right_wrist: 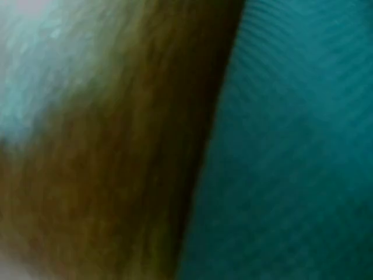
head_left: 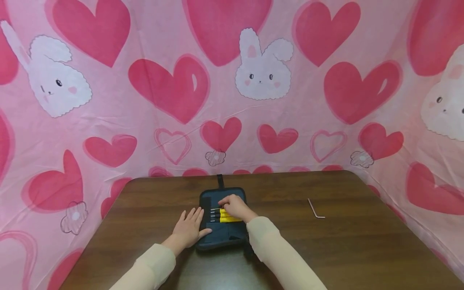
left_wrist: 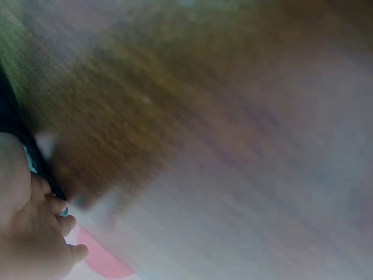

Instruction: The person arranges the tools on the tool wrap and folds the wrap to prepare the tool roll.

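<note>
A dark fabric tool pouch (head_left: 217, 238) lies unfolded on the table. Several screwdrivers (head_left: 230, 220) with yellow handles lie side by side across its middle, their shafts pointing left. With fingers spread, my left hand (head_left: 186, 230) rests on the pouch's left edge; the left wrist view shows this hand (left_wrist: 35, 233) beside a black border. My right hand (head_left: 235, 206) is over the uppermost screwdriver, thumb and fingers curled in at the front end of its handle. That hand covers part of the tool. In the right wrist view only blurred teal woven fabric (right_wrist: 291, 151) and brown tabletop show.
An L-shaped hex key (head_left: 314, 210) lies on the brown wooden table (head_left: 362, 241), to the right of the pouch. From the pouch's far side a black strap (head_left: 220, 181) reaches toward the table's back edge. Pink heart-print cloth (head_left: 224, 100) hangs behind and at both sides.
</note>
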Action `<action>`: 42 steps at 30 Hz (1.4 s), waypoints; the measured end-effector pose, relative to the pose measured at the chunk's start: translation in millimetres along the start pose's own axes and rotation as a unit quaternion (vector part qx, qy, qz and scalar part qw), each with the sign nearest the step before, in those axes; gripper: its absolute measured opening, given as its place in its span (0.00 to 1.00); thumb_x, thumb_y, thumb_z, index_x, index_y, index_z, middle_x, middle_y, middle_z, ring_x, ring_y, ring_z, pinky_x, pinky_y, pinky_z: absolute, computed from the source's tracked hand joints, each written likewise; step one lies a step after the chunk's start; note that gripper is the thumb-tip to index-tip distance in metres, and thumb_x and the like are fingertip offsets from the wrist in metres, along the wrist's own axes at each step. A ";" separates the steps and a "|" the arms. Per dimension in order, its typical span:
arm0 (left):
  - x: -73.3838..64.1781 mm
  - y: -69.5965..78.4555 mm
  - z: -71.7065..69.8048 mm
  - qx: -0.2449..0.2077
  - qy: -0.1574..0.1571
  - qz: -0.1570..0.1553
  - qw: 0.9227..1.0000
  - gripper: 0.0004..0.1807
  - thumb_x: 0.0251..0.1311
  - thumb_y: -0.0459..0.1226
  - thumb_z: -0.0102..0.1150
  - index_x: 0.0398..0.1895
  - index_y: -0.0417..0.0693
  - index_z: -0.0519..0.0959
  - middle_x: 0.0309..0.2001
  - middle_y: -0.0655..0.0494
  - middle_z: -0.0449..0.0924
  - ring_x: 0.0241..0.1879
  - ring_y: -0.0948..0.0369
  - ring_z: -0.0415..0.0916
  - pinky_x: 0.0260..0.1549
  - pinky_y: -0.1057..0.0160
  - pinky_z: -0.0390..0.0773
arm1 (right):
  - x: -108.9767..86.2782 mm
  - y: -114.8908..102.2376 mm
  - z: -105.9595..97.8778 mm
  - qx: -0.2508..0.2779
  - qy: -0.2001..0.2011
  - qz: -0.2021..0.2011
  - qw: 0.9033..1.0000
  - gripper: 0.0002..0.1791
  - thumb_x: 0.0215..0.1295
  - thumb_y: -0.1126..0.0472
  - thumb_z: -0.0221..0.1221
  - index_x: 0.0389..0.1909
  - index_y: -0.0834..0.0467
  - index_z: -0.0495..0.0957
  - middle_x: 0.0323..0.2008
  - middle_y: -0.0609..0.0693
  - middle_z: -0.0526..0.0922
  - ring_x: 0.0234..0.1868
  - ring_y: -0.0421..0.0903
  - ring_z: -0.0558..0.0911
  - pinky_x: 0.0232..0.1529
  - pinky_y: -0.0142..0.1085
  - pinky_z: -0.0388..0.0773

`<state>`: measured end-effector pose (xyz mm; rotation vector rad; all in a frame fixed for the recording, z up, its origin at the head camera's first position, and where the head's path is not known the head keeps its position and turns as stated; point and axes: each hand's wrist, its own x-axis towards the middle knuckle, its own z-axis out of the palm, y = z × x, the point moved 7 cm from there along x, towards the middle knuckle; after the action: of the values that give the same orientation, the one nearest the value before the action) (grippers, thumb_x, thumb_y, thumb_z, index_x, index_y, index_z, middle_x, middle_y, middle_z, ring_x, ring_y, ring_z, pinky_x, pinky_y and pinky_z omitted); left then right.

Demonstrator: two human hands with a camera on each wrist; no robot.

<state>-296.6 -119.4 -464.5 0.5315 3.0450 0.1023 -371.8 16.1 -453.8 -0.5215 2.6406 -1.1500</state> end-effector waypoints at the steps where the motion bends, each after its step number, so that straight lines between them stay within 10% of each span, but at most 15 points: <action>1: 0.1 0.2 0.1 -0.002 0.001 0.001 1.000 0.41 0.60 0.60 0.45 0.65 0.37 0.62 0.66 0.42 0.59 0.65 0.46 0.53 0.61 0.43 0.47 | 0.0 0.2 0.4 0.000 -0.002 0.001 1.000 0.14 0.64 0.67 0.52 0.46 0.58 0.81 0.45 0.52 0.80 0.41 0.46 0.76 0.50 0.42 0.73; 19: 4.3 -3.9 6.3 0.014 0.001 0.002 1.000 0.44 0.59 0.63 0.40 0.66 0.36 0.60 0.66 0.43 0.58 0.66 0.46 0.52 0.62 0.43 0.45 | -3.3 1.5 -12.8 0.038 0.005 -0.034 0.999 0.16 0.65 0.68 0.49 0.50 0.61 0.79 0.48 0.53 0.79 0.48 0.50 0.76 0.52 0.45 0.71; 42: 7.5 -8.3 12.9 0.023 0.012 0.000 1.000 0.43 0.59 0.62 0.43 0.66 0.38 0.61 0.66 0.44 0.59 0.65 0.47 0.53 0.61 0.43 0.47 | -23.7 15.3 -83.4 0.110 0.069 -0.052 0.990 0.17 0.65 0.68 0.51 0.54 0.63 0.75 0.49 0.57 0.78 0.50 0.52 0.76 0.52 0.46 0.71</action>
<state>-305.7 -123.9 -478.3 0.5369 3.0771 0.0394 -381.3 90.5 -407.8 -0.5608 2.5786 -1.5406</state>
